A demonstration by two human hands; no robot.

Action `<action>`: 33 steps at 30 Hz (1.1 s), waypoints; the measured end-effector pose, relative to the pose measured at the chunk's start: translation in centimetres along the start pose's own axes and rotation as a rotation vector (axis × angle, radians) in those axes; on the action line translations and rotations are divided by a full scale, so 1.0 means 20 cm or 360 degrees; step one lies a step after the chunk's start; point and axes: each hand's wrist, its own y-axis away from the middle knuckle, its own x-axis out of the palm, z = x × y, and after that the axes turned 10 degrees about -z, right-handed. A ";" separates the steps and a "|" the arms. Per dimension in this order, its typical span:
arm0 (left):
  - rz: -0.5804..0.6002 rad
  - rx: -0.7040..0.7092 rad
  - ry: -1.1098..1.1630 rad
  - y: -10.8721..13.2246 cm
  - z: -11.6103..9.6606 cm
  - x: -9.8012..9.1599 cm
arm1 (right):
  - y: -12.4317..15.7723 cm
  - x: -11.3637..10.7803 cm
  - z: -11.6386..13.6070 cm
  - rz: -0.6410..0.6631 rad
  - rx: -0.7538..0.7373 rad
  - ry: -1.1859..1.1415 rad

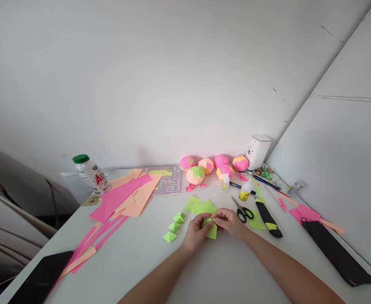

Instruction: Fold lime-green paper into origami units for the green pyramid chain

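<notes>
Between my two hands is a small piece of green paper (pixel 211 231). My left hand (pixel 196 232) pinches its left side, thumb in front. At its top edge the fingers of my right hand (pixel 228 221) are pressed together on the paper. More green paper sheets (pixel 204 207) lie flat just behind my hands. To the left of my left hand stand several small folded green paper pyramids (pixel 174 226) in a slanting row. Black-handled scissors (pixel 242 211) rest just beyond my right hand, beside another green paper piece (pixel 255 220).
Faceted paper balls (pixel 195 175) line the wall. Glue bottles (pixel 245 192), a utility knife (pixel 268 218) and a black case (pixel 337 253) lie to the right. Leftward are pink and orange sheets (pixel 118 198), a green-capped bottle (pixel 92 174), a notebook (pixel 168 181) and a dark flat device (pixel 42 276).
</notes>
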 end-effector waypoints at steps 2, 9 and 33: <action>0.0003 0.0003 0.0002 0.00 0.00 0.00 | 0.00 0.00 0.00 0.0000 0.0010 -0.0002; -0.0013 0.0003 -0.0005 0.00 0.00 0.00 | 0.00 0.00 -0.01 0.0032 0.0077 -0.0053; -0.0166 0.0085 -0.0058 -0.01 0.02 -0.01 | 0.03 0.00 0.01 0.0071 -0.0131 0.0160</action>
